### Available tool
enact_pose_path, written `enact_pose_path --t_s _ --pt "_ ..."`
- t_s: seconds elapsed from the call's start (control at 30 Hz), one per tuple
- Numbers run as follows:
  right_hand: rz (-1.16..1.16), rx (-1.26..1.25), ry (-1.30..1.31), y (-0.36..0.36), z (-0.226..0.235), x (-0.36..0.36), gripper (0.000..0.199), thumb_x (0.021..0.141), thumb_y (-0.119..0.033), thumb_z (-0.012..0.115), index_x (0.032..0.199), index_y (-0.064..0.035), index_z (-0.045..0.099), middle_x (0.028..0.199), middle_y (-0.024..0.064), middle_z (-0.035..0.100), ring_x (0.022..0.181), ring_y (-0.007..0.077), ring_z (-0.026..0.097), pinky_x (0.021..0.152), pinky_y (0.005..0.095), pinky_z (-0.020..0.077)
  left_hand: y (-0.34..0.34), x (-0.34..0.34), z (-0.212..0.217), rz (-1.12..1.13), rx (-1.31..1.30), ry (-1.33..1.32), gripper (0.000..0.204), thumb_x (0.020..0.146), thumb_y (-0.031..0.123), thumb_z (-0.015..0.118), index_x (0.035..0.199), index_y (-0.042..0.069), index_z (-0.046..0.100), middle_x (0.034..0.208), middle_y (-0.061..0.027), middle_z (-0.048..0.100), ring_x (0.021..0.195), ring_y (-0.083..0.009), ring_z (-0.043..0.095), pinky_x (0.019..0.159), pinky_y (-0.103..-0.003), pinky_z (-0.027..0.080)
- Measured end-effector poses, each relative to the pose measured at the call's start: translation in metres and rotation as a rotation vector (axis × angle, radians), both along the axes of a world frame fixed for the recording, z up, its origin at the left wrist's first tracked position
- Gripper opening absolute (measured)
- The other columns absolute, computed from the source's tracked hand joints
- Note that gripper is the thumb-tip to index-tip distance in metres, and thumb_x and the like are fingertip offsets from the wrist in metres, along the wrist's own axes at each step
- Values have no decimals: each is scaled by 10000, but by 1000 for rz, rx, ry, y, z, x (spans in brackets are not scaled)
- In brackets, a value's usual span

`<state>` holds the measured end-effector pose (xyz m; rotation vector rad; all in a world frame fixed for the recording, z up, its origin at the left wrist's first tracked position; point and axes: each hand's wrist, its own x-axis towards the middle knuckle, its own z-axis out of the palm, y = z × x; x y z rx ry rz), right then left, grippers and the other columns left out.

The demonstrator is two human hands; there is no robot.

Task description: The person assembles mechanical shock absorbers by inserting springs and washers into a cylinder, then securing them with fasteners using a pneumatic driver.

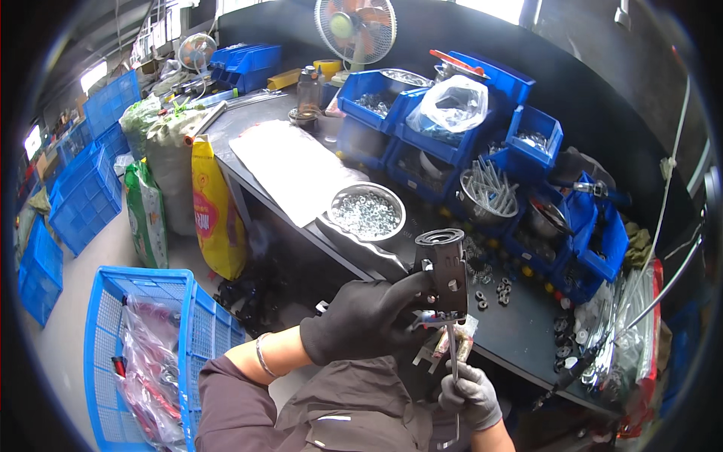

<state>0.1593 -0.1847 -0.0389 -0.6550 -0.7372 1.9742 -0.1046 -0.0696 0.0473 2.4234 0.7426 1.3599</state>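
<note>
My left hand (369,320), in a black glove, is closed around a black metal tube-shaped bracket (452,275) with a round ringed top and side holes. The bracket stands upright in front of me above the bench edge. Below it, my right hand (471,395) in a grey glove pinches a thin metal rod (453,350). The rod runs up to the underside of the bracket, and its lower end is bent. Whether it enters the bracket is hidden. Just behind the bracket is a steel bowl (404,218) filled with small shiny nuts (365,211).
Loose nuts (503,290) lie on the dark bench right of the bracket. Stacked blue bins (553,154) of hardware and a pot of clear tubes (489,188) stand behind. A white sheet (290,162) covers the left bench. A blue basket (143,275) sits lower left, beyond a yellow bag (215,226).
</note>
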Motion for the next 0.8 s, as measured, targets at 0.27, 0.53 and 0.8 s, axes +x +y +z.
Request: enact_pose_path --t_s 0.27,0.53,0.8 --pt "-365 659 -1815 4 -62 -4 104 865 -115 584 959 -71 584 886 131 637 815 335 627 697 453 488 -57 9 -45 -674 -721 205 531 847 125 683 1341 43 503 1256 -174 560 1231 -334 502 1035 -404 386" --pt "-137 517 -1572 -8 -215 3 201 847 -171 580 1013 -63 611 986 170 630 948 375 610 806 452 491 -87 90 -241 -412 -1271 165 328 916 201 568 1158 -6 489 940 -140 657 880 -275 668 768 -389 522" --pt "-736 63 -1063 -16 -166 12 463 827 66 521 1286 21 486 1039 157 625 911 203 650 750 308 536 -80 97 -217 -138 -951 385 354 845 203 622 1108 20 472 793 -169 639 737 -353 653 651 -434 506"
